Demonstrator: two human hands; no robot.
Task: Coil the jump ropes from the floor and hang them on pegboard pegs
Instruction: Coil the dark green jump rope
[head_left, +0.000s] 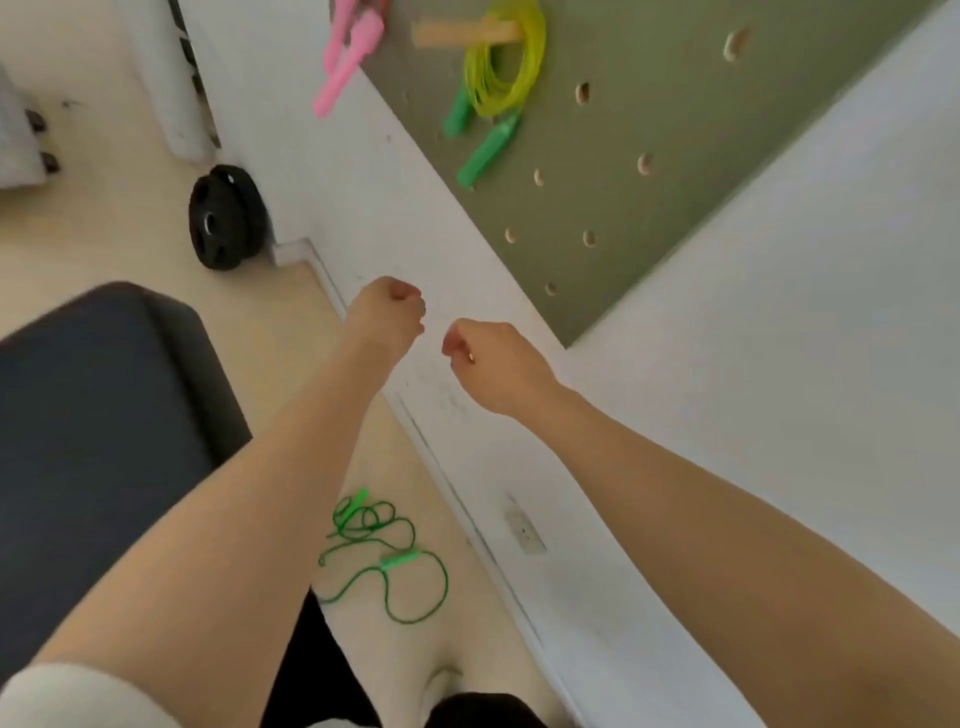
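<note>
Your pink jump rope (347, 52) is cut off by the top edge, so only its blurred handles show, and the peg (467, 33) and yellow-green coil (506, 67) are smeared by motion. Your left forearm (234, 519) hides part of the dark bench (98, 410). Your left hand (387, 317) and right hand (493, 364) have curled fingers, with whatever lies inside them too small to tell.

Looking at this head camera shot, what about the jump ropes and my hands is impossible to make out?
- Pink rope: the top edge cuts off its coil and peg.
- Left hand and right hand: fingers curl away from the camera, so whether they pinch anything is hidden.
- Green rope on the floor: the left forearm covers part of it.
- Whole frame: motion blur.
</note>
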